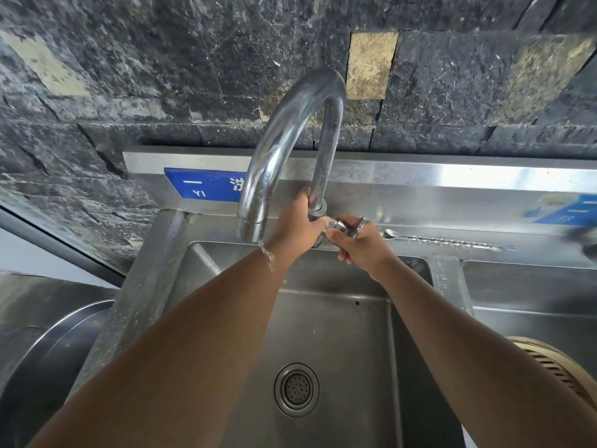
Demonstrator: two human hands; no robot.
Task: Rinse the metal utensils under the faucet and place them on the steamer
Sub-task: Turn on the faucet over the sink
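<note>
A tall curved chrome faucet [284, 137] rises behind the steel sink [323, 318]. My left hand [298, 226] grips the base of the faucet pipe. My right hand [361, 244] is closed on the faucet's valve handle [350, 226]. A thin trickle of water falls from the spout onto my left wrist. A long twisted metal utensil [449, 242], spoon at one end and small fork at the other, lies on the ledge right of the faucet. The edge of a bamboo steamer [555, 367] shows at the lower right.
A round drain strainer [296, 389] sits in the sink bottom. A large steel pot or lid [48, 360] stands at the lower left. A second basin [533, 286] lies to the right. Dark stone wall and a blue label [206, 185] are behind.
</note>
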